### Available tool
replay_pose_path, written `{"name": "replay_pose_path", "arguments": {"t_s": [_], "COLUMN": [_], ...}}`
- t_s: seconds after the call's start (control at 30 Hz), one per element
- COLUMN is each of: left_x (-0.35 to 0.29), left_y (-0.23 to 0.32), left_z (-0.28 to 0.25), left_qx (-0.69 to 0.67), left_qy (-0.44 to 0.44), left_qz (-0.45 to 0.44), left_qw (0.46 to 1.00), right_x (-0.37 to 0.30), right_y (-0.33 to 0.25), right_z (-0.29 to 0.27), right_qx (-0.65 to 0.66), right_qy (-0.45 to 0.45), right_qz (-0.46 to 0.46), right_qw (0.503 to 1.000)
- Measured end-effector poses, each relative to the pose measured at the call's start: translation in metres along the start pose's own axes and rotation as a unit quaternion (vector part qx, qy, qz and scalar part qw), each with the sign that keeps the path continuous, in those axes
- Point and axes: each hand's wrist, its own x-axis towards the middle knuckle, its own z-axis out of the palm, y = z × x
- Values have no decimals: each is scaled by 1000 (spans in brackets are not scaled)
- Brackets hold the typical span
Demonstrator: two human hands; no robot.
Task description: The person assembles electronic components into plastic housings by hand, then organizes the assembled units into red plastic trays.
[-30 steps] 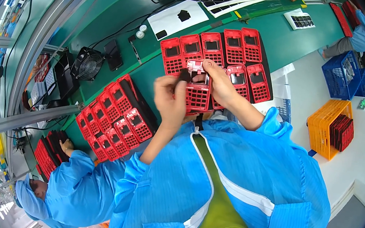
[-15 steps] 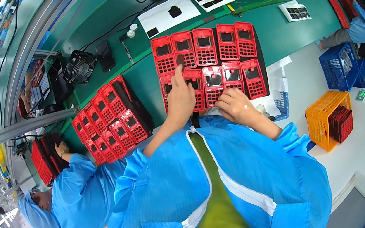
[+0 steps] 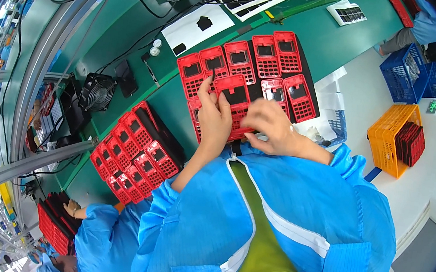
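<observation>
A black tray (image 3: 308,73) bears two rows of red handset housings (image 3: 267,52) with a screen window and keypad holes. One red housing (image 3: 234,93) is raised above the near row, and bare black tray shows beside it. My left hand (image 3: 214,120) is closed on its left edge, thumb against the side. A small dark piece (image 3: 213,74) shows at the left index fingertip; its kind is unclear. At the housing's lower right edge my right hand (image 3: 274,129) is closed, its fingers curled and slightly blurred, partly hiding that edge.
Another tray of red housings (image 3: 137,153) lies to the left on the green bench (image 3: 168,94). A co-worker's hand (image 3: 73,208) touches stacked red housings. White sheets with black stickers (image 3: 204,23), a fan (image 3: 97,92), a yellow crate (image 3: 386,137) and blue crates (image 3: 400,74) stand around.
One red housing has come up out of the near row and shifted left between my hands. My left thumb now presses its edge. The view has tilted slightly.
</observation>
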Motion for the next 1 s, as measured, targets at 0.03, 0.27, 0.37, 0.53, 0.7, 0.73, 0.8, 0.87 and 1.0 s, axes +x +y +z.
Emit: {"name": "replay_pose_path", "arguments": {"t_s": [0.03,0.27,0.37,0.53,0.7,0.73,0.8,0.87,1.0], "left_x": [0,0,3,6,7,6,8,9,8], "left_y": [1,11,18,13,15,14,15,17,21], "left_z": [-1,-7,-15,-16,-16,-16,-18,-18,-19], "left_qx": [-1,22,44,30,49,62,71,80,48], "left_qy": [-1,-9,-55,-26,-16,-9,-9,-10,-22], "left_qz": [0,26,-41,20,25,32,26,20,10], "left_qw": [1000,999,997,999,998,998,997,997,999], "right_x": [5,32,37,32,31,32,34,37,43], "right_y": [0,16,21,21,11,10,8,13,19], "right_z": [5,23,18,32,42,43,43,43,40], "right_qx": [-1,295,277,376,169,168,248,437,566], "right_qy": [0,51,-7,58,132,139,142,165,165], "right_qz": [0,357,381,356,299,297,319,329,359], "right_qw": [1000,885,882,853,930,930,904,821,724]}}
